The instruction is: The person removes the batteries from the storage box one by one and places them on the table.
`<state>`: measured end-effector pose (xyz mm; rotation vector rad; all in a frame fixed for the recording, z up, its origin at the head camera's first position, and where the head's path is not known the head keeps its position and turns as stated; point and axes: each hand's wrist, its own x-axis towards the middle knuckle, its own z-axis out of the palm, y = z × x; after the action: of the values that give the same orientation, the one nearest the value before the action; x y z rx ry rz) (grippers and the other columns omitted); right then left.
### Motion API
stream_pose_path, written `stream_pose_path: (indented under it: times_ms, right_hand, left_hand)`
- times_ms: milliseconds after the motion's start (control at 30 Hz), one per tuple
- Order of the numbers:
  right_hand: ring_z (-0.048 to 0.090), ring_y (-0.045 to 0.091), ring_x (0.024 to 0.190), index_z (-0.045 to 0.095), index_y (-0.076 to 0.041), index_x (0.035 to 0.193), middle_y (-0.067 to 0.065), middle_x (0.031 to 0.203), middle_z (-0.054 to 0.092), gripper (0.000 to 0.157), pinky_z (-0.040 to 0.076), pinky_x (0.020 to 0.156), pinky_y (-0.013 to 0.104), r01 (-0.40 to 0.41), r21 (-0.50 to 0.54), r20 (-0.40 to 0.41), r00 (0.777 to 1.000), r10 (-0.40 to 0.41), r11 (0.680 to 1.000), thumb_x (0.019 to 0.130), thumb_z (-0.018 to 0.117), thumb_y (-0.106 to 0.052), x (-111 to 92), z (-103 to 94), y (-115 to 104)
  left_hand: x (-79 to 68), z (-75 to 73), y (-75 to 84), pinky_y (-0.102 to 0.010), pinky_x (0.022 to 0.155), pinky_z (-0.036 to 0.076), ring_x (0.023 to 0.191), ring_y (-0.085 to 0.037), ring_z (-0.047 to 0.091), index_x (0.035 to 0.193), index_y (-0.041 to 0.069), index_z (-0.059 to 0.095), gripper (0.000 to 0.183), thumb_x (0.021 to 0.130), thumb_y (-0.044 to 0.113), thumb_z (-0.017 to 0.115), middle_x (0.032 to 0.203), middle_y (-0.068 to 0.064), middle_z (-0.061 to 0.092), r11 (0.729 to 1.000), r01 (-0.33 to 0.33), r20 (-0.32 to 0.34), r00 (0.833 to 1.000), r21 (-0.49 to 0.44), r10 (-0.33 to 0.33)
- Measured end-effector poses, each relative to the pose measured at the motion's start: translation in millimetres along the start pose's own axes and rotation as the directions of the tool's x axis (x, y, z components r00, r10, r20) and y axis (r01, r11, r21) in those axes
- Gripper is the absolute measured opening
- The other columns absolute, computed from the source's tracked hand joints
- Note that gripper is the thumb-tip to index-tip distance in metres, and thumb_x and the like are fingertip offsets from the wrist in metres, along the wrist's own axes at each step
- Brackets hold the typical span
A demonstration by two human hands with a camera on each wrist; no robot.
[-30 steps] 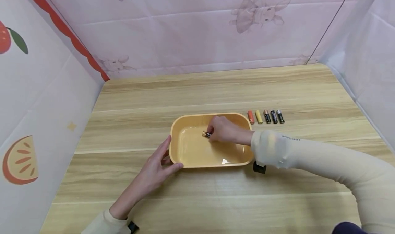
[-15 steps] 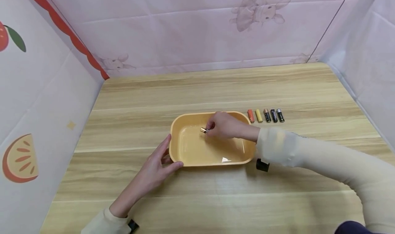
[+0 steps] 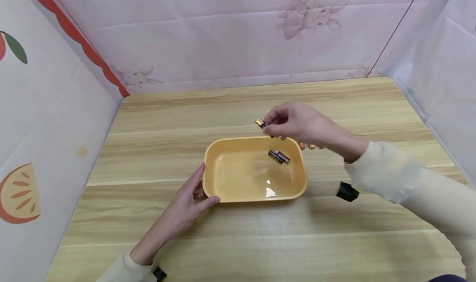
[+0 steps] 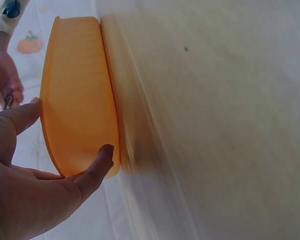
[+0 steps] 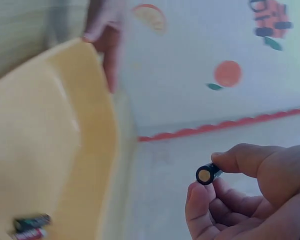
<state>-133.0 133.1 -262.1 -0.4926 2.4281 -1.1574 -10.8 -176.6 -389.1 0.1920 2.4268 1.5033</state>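
Observation:
A yellow plastic box (image 3: 238,185) stands on the wooden table. My left hand (image 3: 186,203) grips its near left corner, thumb on the front rim and fingers at the left side. Above the box's far rim, my right hand (image 3: 299,125) pinches a battery (image 3: 260,123) with a black body and gold end. That battery (image 5: 205,174) shows its flat end in the right wrist view. Inside the box, toward the right, a black battery (image 3: 275,157) and a dark red battery (image 3: 284,156) lie side by side.
Ends of an orange battery (image 3: 302,146) and a yellow battery (image 3: 312,146) show under my right forearm, which hides the rest of their row. Cloth-covered walls (image 3: 223,46) stand behind and at both sides of the wooden table (image 3: 178,116).
My right hand has risen out of the box and moved right and back over its far rim, still holding a battery. Two batteries inside the box are now uncovered. My left hand stays put.

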Motion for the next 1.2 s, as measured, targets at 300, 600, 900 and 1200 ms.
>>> stream_pose_path:
  times_ms: [300, 600, 900, 1200]
  right_hand:
    - [0.064, 0.02, 0.08, 0.069, -0.002, 0.12, 0.004, 0.096, 0.07, 0.029, 0.054, 0.074, 0.025, -0.053, 0.062, -0.156, 0.986, 0.062, 0.997, 0.101, 0.07, -0.024, -33, -40.6, 11]
    - [0.065, 0.012, 0.076, 0.062, 0.004, 0.127, -0.009, 0.091, 0.069, 0.035, 0.053, 0.079, 0.015, -0.102, 0.159, -0.271, 0.952, 0.143, 0.982, 0.103, 0.067, -0.021, -57, -70.8, 55]
    - [0.067, 0.01, 0.078, 0.077, -0.019, 0.096, -0.005, 0.091, 0.071, 0.021, 0.059, 0.07, 0.022, -0.001, 0.387, -0.348, 0.926, 0.147, 0.922, 0.102, 0.064, -0.003, -77, -89.4, 96]
    - [0.067, 0.008, 0.077, 0.076, -0.023, 0.092, -0.009, 0.091, 0.068, 0.023, 0.059, 0.07, 0.022, -0.116, 0.433, -0.298, 0.917, 0.264, 0.894, 0.105, 0.062, -0.011, -82, -97.1, 134]
  left_hand:
    - [-0.9, -0.1, 0.1, -0.029, 0.098, 0.056, 0.127, -0.036, 0.061, 0.166, 0.008, 0.016, 0.096, 0.093, 0.012, 0.079, 0.165, -0.023, 0.026, 1.0, -0.005, 0.007, 1.0, -0.012, 0.005]
    - [-1.7, -1.2, 0.8, -0.03, 0.098, 0.056, 0.127, -0.036, 0.06, 0.166, 0.008, 0.016, 0.096, 0.093, 0.012, 0.079, 0.164, -0.024, 0.029, 1.0, -0.016, 0.003, 1.0, -0.01, 0.016]
    - [-1.5, -1.0, 1.0, -0.031, 0.099, 0.055, 0.128, -0.035, 0.06, 0.166, 0.008, 0.017, 0.097, 0.092, 0.012, 0.08, 0.164, -0.023, 0.027, 1.0, -0.013, 0.002, 1.0, -0.002, 0.013]
    - [-0.4, -0.6, -0.2, -0.032, 0.1, 0.055, 0.128, -0.035, 0.06, 0.165, 0.005, 0.016, 0.097, 0.093, 0.013, 0.08, 0.165, -0.024, 0.025, 1.0, -0.017, 0.003, 1.0, 0.015, 0.017]
